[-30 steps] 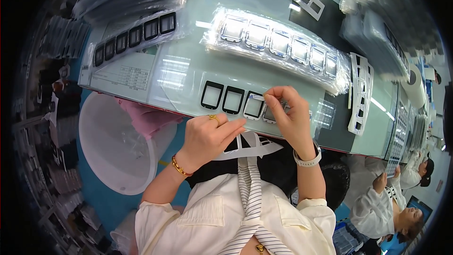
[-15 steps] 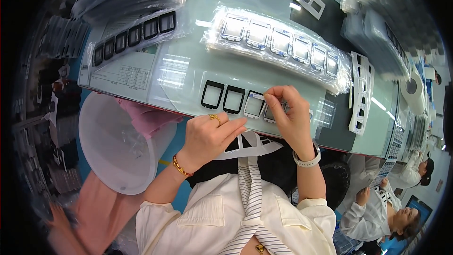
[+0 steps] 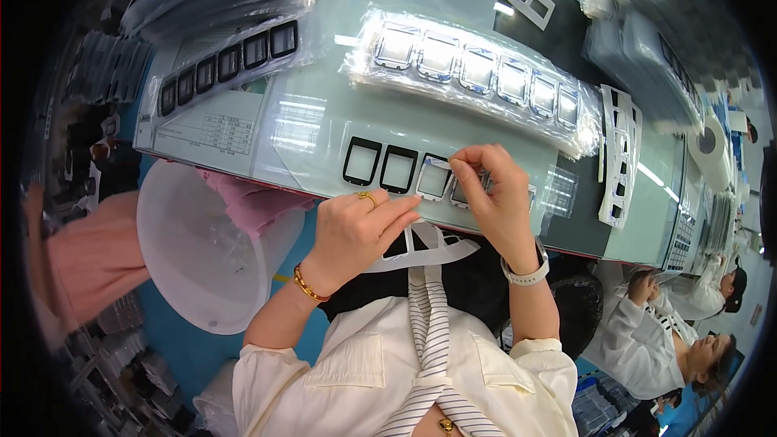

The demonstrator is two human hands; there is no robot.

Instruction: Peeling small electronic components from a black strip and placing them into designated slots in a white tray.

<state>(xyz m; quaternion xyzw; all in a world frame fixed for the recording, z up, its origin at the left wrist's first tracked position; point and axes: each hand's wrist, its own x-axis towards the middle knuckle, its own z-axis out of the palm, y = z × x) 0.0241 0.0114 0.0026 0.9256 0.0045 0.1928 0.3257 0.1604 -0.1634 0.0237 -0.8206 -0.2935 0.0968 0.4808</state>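
A row of small rectangular frames lies along the table's near edge. Two at its left end are black: one frame (image 3: 362, 142) and another frame (image 3: 399, 150). Beside them sits a white-faced frame (image 3: 422, 184) with bluish marks along its top. My left hand (image 3: 356, 231) reaches in from the left, fingers stretched out, fingertips at that frame's lower edge. Thumb and forefinger of my right hand (image 3: 498, 186) pinch together at its upper right corner; what they hold is too small to make out. More frames to the right are partly hidden behind my right hand.
Beyond the row lies a clear plastic tray (image 3: 477, 97) of shiny frames. A tray of black frames (image 3: 231, 65) is at left. White cut-out strips (image 3: 619, 158) lie at right. A white bin (image 3: 202, 275) with pink cloth (image 3: 251, 202) stands below the table. Other people are nearby.
My hands hold nearly the same pose at the white-faced frame. At the left, a person in pink has moved up past the bin. The co-worker at right has lowered a dark-patterned sheet.
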